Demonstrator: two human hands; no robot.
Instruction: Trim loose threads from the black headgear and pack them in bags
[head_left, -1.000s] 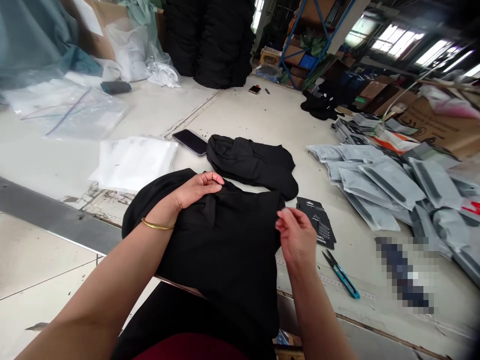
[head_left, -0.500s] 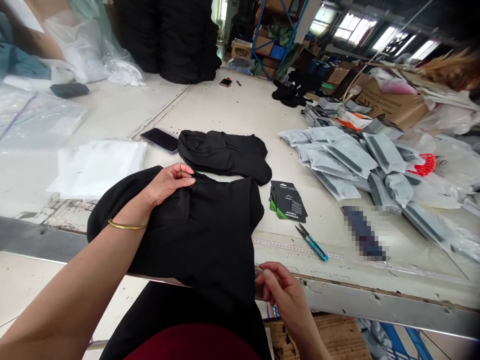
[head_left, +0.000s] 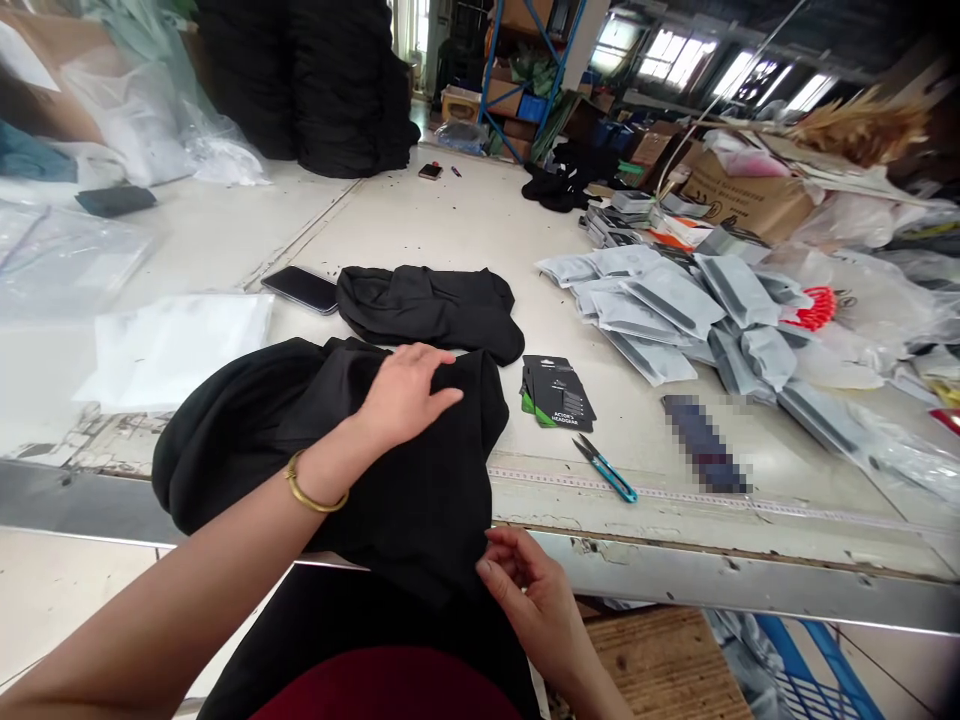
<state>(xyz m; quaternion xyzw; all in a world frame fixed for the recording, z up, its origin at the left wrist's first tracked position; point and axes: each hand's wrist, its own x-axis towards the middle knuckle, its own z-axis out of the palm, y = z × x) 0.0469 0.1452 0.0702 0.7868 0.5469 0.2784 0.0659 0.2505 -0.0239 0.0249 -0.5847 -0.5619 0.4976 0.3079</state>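
A plain black cloth garment (head_left: pixel 405 470) and a second black garment (head_left: pixel 427 310) lie on the cream tabletop (head_left: pixel 420 225), near pale grey mailer bags (head_left: pixel 664 303) with darker grey stripes. The black card packs (head_left: pixel 556 392) show green edges and white lettering, the thread snips (head_left: pixel 607 480) have teal handles, a gold bangle (head_left: pixel 315 497) shines, and the shelving rack (head_left: pixel 525 75) is bright blue.

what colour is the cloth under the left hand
The cloth is plain black, in the head view.
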